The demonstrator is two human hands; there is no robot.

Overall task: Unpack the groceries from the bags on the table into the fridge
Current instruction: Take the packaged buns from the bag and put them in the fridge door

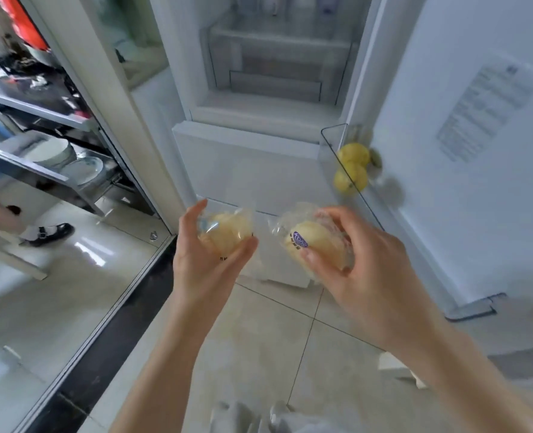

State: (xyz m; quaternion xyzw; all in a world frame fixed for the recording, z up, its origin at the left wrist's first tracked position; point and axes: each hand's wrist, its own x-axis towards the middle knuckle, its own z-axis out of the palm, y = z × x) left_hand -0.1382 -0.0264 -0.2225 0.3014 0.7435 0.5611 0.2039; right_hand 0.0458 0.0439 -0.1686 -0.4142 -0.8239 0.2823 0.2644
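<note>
I stand before the open fridge, whose clear drawers show at the top. My left hand grips a pale yellow fruit in a clear plastic wrapper. My right hand grips a second wrapped pale fruit with a purple sticker. Both are held low in front of the white lower drawer front. Two yellow lemons lie in the clear door bin on the open door at the right.
A metal rack with stacked plates and bowls stands at the left behind a sliding-door frame. Another person's foot in a black shoe is on the floor at the left. Tiled floor lies below my arms.
</note>
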